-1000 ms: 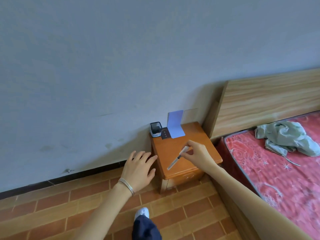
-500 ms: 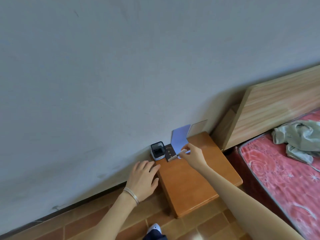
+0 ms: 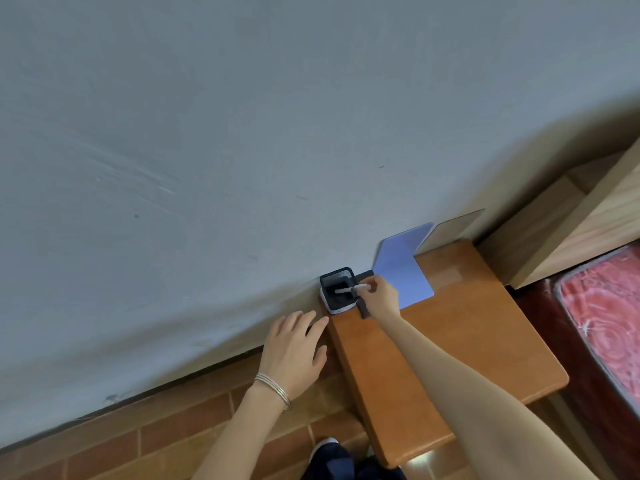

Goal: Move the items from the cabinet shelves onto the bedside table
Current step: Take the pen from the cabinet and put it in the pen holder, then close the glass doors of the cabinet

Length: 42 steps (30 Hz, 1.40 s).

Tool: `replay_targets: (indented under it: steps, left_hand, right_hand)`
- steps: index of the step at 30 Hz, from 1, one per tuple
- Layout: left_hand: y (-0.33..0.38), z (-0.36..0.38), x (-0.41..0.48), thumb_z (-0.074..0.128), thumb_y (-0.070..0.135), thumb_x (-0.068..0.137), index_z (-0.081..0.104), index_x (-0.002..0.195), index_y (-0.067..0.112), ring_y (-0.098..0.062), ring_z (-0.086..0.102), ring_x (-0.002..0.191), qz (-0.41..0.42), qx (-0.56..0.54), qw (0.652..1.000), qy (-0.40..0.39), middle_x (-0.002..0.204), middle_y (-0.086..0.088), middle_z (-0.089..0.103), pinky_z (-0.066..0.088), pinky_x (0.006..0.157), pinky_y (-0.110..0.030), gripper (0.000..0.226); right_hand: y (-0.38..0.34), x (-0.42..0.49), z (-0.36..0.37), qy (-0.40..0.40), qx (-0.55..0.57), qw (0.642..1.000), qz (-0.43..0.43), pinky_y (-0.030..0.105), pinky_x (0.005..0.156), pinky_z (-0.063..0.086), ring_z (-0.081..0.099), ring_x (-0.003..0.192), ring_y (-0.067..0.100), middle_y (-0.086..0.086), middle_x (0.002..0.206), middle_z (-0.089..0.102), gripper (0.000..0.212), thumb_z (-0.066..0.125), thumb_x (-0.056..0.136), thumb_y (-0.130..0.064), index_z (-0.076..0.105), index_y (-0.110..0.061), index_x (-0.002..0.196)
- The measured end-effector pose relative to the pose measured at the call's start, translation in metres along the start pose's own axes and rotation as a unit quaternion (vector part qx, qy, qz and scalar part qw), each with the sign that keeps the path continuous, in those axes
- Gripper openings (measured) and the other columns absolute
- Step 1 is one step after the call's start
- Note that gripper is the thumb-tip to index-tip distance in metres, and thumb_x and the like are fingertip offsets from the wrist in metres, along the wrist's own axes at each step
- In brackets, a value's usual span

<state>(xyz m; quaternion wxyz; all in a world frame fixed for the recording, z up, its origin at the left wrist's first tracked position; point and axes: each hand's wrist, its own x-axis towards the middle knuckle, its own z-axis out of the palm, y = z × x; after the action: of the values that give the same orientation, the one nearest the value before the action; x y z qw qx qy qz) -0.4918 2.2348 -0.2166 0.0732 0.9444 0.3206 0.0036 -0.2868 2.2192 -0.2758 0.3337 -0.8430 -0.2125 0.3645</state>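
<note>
**Left hand**, centre-left of frame: grip released, fingers straight and spread, just beside the left edge of the table. I cannot tell whether the fingertips touch the wood. It holds nothing, so it is not steadying anything.

**Pen holder**: black mesh on a white base. It stands at the table's far left corner, close to both the edge and the wall.

**Pen**: over the holder's mouth, lying nearly level, front end above the opening.

**Right hand**: grip pinching the pen at its rear end.

**Risks (judgement):**
- Held this flat, the pen may bridge the rim instead of dropping in. Let go like that, it could roll onto the table or over the left edge to the floor.
- The holder looks light and has little margin at the corner, so a push on its rim could tip or slide it.
- The right wrist lies over a small dark booklet, and a dragging withdrawal could shift it.

**Surface:** orange-brown varnished wood, smooth and glossy. To the right of the hand a lavender L-shaped bookend stands against the wall, with a pale panel just beside it.

**Room:** the grey plaster wall fills the upper frame. Brick-pattern floor tiles are at lower left. A wooden headboard and a red patterned mattress are at the right edge.
</note>
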Motion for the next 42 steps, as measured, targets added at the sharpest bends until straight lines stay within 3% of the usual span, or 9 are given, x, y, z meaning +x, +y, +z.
replay_targets:
  steps: [6, 10, 13, 18, 22, 24, 33, 36, 42]
  left_hand:
    - [0.003, -0.005, 0.014, 0.065, 0.034, 0.072, 0.068, 0.111, 0.019, -0.023, 0.064, 0.099, -0.005, -0.019, 1.000, -0.004, 0.108, -0.002, 0.068, 0.053, 0.080, -0.040, 0.041]
    - [0.020, -0.036, 0.025, 0.054, 0.035, 0.077, 0.067, 0.110, 0.019, -0.022, 0.063, 0.098, 0.015, -0.027, 0.999, 0.006, 0.107, -0.001, 0.067, 0.052, 0.081, -0.037, 0.040]
    - [0.042, -0.076, 0.037, 0.040, 0.038, 0.080, 0.067, 0.112, 0.019, -0.022, 0.062, 0.100, 0.036, -0.040, 0.998, 0.011, 0.108, 0.000, 0.067, 0.051, 0.082, -0.037, 0.045]
    - [0.088, -0.148, 0.065, 0.039, 0.038, 0.081, 0.067, 0.111, 0.016, -0.026, 0.062, 0.103, 0.098, -0.052, 0.993, 0.047, 0.110, -0.003, 0.067, 0.052, 0.085, -0.045, 0.047]
    - [0.135, -0.202, 0.088, 0.039, 0.039, 0.082, 0.067, 0.113, 0.016, -0.028, 0.062, 0.102, 0.204, -0.060, 0.973, 0.087, 0.112, -0.007, 0.067, 0.051, 0.086, -0.046, 0.049]
    - [0.160, -0.224, 0.095, 0.039, 0.040, 0.083, 0.066, 0.114, 0.016, -0.029, 0.061, 0.103, 0.262, -0.063, 0.957, 0.110, 0.111, -0.007, 0.067, 0.050, 0.087, -0.046, 0.049]
    - [0.274, -0.258, 0.074, 0.041, 0.046, 0.084, 0.061, 0.123, 0.020, -0.024, 0.055, 0.116, 0.531, -0.077, 0.839, 0.087, 0.120, -0.003, 0.063, 0.042, 0.096, -0.046, 0.051]
    - [0.322, -0.257, 0.040, 0.040, 0.048, 0.084, 0.061, 0.124, 0.020, -0.025, 0.055, 0.116, 0.627, -0.084, 0.772, 0.064, 0.121, -0.004, 0.063, 0.044, 0.096, -0.048, 0.053]
    - [0.412, -0.248, -0.060, 0.041, 0.047, 0.085, 0.062, 0.122, 0.019, -0.028, 0.056, 0.114, 0.766, -0.126, 0.630, 0.034, 0.120, -0.005, 0.064, 0.032, 0.099, -0.043, 0.051]
  right_hand:
    - [0.004, 0.007, -0.019, -0.078, -0.034, 0.996, -0.014, 0.029, 0.081, 0.048, 0.054, 0.110, 0.024, 0.010, 0.129, 0.056, 0.035, 0.046, 0.095, -0.007, 0.050, -0.008, 0.130]
    - [-0.015, -0.017, -0.064, -0.107, -0.067, 0.991, -0.046, 0.025, 0.072, 0.047, 0.054, 0.114, 0.022, 0.009, 0.133, 0.053, 0.041, 0.050, 0.094, -0.008, 0.045, -0.012, 0.135]
    - [-0.035, -0.050, -0.116, -0.106, -0.079, 0.988, -0.079, 0.029, 0.090, 0.047, 0.050, 0.120, 0.019, 0.006, 0.134, 0.052, 0.043, 0.055, 0.092, -0.013, 0.046, -0.012, 0.134]
    - [-0.063, -0.127, -0.211, -0.009, -0.155, 0.977, -0.149, 0.025, 0.102, 0.035, 0.044, 0.126, 0.013, -0.003, 0.138, 0.048, 0.050, 0.060, 0.089, -0.026, 0.045, -0.020, 0.136]
    - [-0.068, -0.204, -0.273, 0.114, -0.335, 0.909, -0.220, 0.040, 0.111, 0.027, 0.033, 0.136, 0.018, -0.001, 0.145, 0.040, 0.059, 0.060, 0.086, -0.025, 0.038, -0.020, 0.141]
    - [-0.062, -0.240, -0.293, 0.187, -0.396, 0.872, -0.220, 0.047, 0.105, 0.036, 0.041, 0.132, 0.022, 0.002, 0.138, 0.049, 0.067, 0.072, 0.075, -0.028, 0.045, -0.019, 0.136]
    - [-0.022, -0.399, -0.319, 0.422, -0.440, 0.792, -0.021, 0.047, 0.108, 0.033, 0.045, 0.129, 0.023, 0.007, 0.137, 0.051, 0.071, 0.076, 0.072, -0.038, 0.049, -0.015, 0.133]
    - [0.001, -0.461, -0.305, 0.463, -0.425, 0.773, 0.087, 0.046, 0.106, 0.029, 0.045, 0.129, 0.023, 0.007, 0.137, 0.051, 0.071, 0.076, 0.072, -0.038, 0.050, -0.014, 0.133]
    - [0.036, -0.593, -0.265, 0.503, -0.387, 0.718, 0.286, 0.047, 0.104, 0.039, 0.043, 0.130, 0.021, 0.007, 0.138, 0.050, 0.071, 0.073, 0.073, -0.039, 0.048, -0.014, 0.134]
